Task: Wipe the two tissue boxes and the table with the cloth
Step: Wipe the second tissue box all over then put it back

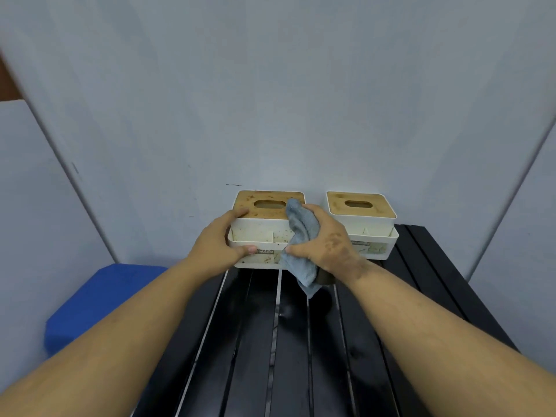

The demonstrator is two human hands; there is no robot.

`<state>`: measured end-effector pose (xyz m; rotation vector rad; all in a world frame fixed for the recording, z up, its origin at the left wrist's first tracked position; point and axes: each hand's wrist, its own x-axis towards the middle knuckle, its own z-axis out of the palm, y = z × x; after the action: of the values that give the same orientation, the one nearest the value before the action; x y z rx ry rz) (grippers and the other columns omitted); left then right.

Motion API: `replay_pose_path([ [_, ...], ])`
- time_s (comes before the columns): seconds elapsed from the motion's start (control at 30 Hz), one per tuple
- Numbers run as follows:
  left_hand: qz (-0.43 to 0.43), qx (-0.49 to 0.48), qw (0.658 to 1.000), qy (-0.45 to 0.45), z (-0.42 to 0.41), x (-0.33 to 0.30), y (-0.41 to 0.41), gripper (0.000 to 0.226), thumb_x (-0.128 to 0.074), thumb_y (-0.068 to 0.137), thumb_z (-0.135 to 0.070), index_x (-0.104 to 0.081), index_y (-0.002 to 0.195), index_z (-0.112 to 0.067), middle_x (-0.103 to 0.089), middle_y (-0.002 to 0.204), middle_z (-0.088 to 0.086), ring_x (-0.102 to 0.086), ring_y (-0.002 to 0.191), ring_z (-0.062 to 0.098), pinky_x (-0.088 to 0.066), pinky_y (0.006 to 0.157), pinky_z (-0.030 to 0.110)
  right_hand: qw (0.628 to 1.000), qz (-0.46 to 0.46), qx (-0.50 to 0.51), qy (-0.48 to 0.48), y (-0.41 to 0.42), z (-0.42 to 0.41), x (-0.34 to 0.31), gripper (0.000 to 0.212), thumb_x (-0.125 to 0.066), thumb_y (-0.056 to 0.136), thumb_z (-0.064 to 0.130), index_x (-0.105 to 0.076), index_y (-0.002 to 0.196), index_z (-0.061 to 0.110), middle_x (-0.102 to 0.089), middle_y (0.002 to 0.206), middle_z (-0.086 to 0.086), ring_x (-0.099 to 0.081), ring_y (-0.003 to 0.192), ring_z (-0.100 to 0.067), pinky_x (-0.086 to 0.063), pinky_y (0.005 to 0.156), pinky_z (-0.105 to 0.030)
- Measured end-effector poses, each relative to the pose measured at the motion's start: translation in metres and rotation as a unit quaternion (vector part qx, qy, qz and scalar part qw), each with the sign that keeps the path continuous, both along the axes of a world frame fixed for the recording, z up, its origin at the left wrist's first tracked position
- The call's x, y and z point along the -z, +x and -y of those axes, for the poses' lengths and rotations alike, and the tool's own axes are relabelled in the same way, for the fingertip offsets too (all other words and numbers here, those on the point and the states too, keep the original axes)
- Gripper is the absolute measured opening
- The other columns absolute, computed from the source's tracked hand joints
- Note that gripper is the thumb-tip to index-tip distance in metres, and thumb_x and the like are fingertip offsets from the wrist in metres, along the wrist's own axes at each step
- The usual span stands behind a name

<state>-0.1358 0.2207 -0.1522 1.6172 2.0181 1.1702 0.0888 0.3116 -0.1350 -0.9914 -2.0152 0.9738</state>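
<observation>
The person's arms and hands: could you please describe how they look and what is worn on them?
Both forearms are bare, with no sleeves in view. No watch, ring or glove shows on the left hand or right hand. The right hand and wrist carry dark blotchy marks.

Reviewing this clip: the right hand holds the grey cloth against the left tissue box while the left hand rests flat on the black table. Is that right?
Not quite. The left hand is not on the black table; it grips the left side of the left tissue box, steadying it. The rest holds: the right hand holds the grey cloth against that box. The head view shows this.
</observation>
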Motion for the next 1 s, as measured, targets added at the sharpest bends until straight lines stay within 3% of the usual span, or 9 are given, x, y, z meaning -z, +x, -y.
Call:
replay_pose_path([
  [0.07, -0.006, 0.011, 1.000, 0.002, 0.018, -0.005, 0.023, 0.080, -0.087, 0.080, -0.026, -0.047, 0.148, -0.037, -0.056, 0.134, -0.008, -0.059, 0.115, 0.016, -0.056, 0.095, 0.033, 1.000, 0.004, 0.004, 0.005, 0.026, 0.020, -0.009, 0.087, -0.092, 0.060, 0.019, -0.052, 0.137, 0.029, -0.062, 0.120, 0.013, -0.059, 0.112, -0.009, -0.049, 0.095, -0.022],
  [0.17, -0.001, 0.026, 1.000, 0.002, 0.046, -0.009, 0.060, 0.083, -0.086, 0.075, -0.038, -0.044, 0.147, -0.045, -0.054, 0.138, -0.009, -0.057, 0.122, 0.015, -0.055, 0.103, 0.044, 1.000, 0.012, 0.010, -0.001, 0.070, 0.053, -0.024, 0.086, -0.092, 0.061, 0.018, -0.052, 0.136, 0.032, -0.061, 0.120, 0.015, -0.058, 0.112, -0.007, -0.046, 0.091, -0.016],
  [0.23, 0.005, 0.034, 0.999, 0.006, 0.065, -0.011, 0.088, 0.084, -0.087, 0.076, -0.036, -0.042, 0.147, -0.046, -0.052, 0.139, -0.010, -0.055, 0.123, 0.014, -0.054, 0.104, 0.044, 1.000, 0.015, 0.014, -0.002, 0.101, 0.075, -0.031, 0.086, -0.092, 0.062, 0.018, -0.051, 0.136, 0.032, -0.061, 0.122, 0.015, -0.058, 0.113, -0.005, -0.045, 0.089, -0.011],
  [0.43, 0.009, 0.065, 0.998, 0.017, 0.127, -0.008, 0.157, 0.089, -0.085, 0.073, -0.042, -0.039, 0.149, -0.047, -0.049, 0.141, -0.015, -0.051, 0.129, 0.008, -0.053, 0.105, 0.044, 0.999, 0.028, 0.012, 0.017, 0.178, 0.141, -0.038, 0.086, -0.092, 0.062, 0.021, -0.050, 0.136, 0.038, -0.058, 0.122, 0.026, -0.056, 0.113, 0.007, -0.045, 0.097, -0.014],
  [0.5, 0.000, 0.064, 0.998, 0.017, 0.144, -0.002, 0.173, 0.089, -0.087, 0.075, -0.037, -0.040, 0.150, -0.045, -0.049, 0.137, -0.017, -0.050, 0.127, 0.005, -0.052, 0.106, 0.041, 0.999, 0.033, 0.006, 0.017, 0.195, 0.158, -0.031, 0.087, -0.092, 0.063, 0.021, -0.049, 0.137, 0.038, -0.057, 0.123, 0.027, -0.055, 0.114, 0.009, -0.044, 0.097, -0.013],
  [0.63, -0.024, 0.065, 0.997, 0.019, 0.170, 0.011, 0.198, 0.088, -0.087, 0.079, -0.029, -0.039, 0.152, -0.039, -0.048, 0.135, -0.019, -0.046, 0.125, -0.001, -0.041, 0.112, 0.028, 0.999, 0.036, 0.010, 0.011, 0.216, 0.180, -0.007, 0.090, -0.091, 0.062, 0.022, -0.048, 0.139, 0.039, -0.058, 0.128, 0.023, -0.055, 0.119, 0.003, -0.047, 0.104, -0.025],
  [0.8, -0.036, 0.078, 0.996, -0.009, 0.181, 0.029, 0.207, 0.090, -0.087, 0.080, -0.031, -0.036, 0.153, -0.040, -0.046, 0.135, -0.020, -0.045, 0.127, -0.001, -0.038, 0.114, 0.026, 0.998, 0.058, 0.019, 0.000, 0.223, 0.189, 0.021, 0.091, -0.090, 0.061, 0.023, -0.047, 0.140, 0.040, -0.054, 0.129, 0.020, -0.051, 0.119, 0.006, -0.042, 0.104, -0.021],
  [0.9, -0.051, 0.087, 0.995, -0.012, 0.183, 0.036, 0.204, 0.089, -0.087, 0.080, -0.031, -0.035, 0.151, -0.045, -0.045, 0.135, -0.021, -0.040, 0.124, -0.014, -0.031, 0.108, 0.009, 0.998, 0.063, 0.024, -0.009, 0.224, 0.192, 0.034, 0.094, -0.090, 0.063, 0.022, -0.044, 0.143, 0.038, -0.051, 0.132, 0.018, -0.048, 0.122, 0.005, -0.037, 0.104, -0.016],
  [1.0, -0.063, 0.098, 0.993, -0.014, 0.183, 0.040, 0.199, 0.088, -0.085, 0.080, -0.035, -0.034, 0.150, -0.046, -0.044, 0.135, -0.022, -0.036, 0.125, -0.019, -0.028, 0.100, -0.003, 0.998, 0.068, 0.016, -0.010, 0.226, 0.192, 0.035, 0.093, -0.089, 0.064, 0.023, -0.043, 0.144, 0.039, -0.050, 0.133, 0.020, -0.047, 0.127, 0.003, -0.037, 0.108, -0.022],
])
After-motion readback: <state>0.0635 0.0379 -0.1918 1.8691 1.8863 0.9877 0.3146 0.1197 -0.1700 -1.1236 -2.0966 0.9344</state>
